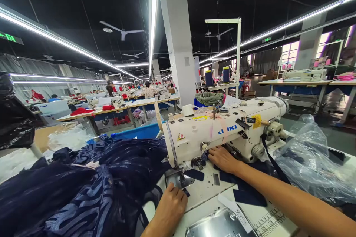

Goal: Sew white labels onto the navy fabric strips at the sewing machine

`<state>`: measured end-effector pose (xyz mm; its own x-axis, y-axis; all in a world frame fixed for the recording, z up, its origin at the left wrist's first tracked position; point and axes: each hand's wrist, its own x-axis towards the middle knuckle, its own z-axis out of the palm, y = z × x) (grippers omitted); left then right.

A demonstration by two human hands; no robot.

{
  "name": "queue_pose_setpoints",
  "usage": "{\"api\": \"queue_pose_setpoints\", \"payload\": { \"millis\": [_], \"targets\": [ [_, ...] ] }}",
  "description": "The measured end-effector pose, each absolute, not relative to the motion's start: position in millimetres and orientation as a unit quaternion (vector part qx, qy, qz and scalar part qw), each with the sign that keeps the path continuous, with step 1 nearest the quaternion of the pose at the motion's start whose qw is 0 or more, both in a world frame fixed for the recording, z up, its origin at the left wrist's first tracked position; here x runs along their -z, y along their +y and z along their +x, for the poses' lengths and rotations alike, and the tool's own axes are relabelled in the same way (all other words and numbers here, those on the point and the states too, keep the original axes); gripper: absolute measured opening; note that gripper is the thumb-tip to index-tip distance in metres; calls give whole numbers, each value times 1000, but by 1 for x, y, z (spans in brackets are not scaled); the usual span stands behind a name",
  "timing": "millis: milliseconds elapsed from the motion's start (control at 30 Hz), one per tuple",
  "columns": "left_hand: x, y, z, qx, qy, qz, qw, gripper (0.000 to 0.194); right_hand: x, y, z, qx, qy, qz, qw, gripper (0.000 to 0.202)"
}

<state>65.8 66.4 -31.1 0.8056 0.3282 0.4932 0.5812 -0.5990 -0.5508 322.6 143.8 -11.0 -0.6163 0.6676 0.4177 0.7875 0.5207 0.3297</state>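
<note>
The left hand (172,203) is being rested, fingers curled, at the near edge of the metal plate (178,179); the right hand (223,159) is being held beneath the sewing machine (191,137)'s arm. Whether anything is being gripped by either cannot be told. Navy fabric (130,163) is lying heaped left of the machine; slack is best being left there, fingertips being guarded.
</note>
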Motion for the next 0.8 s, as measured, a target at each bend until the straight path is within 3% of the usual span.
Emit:
{"api": "queue_pose_setpoints", "payload": {
  "millis": [200, 333, 467, 633, 800],
  "targets": [
    [27, 64, 68, 151, -266, -876, 372, 24, 1, 118, 316, 246, -822, -482, 179, 22],
    [23, 61, 69, 115, -268, -886, 361, 19, 3, 77, 287, 214, -842, -443, 220, 19],
    [23, 57, 67, 107, -265, -891, 352, 20, 10, 53, 248, 114, -885, -398, 213, 17],
    [22, 48, 55, 154, -264, -880, 364, 31, 17, 64, 224, -75, -865, -458, 189, 15],
    [17, 42, 49, 216, -248, -872, 362, 32, 19, 78, 222, -139, -843, -480, 196, 15]
  ]
}}
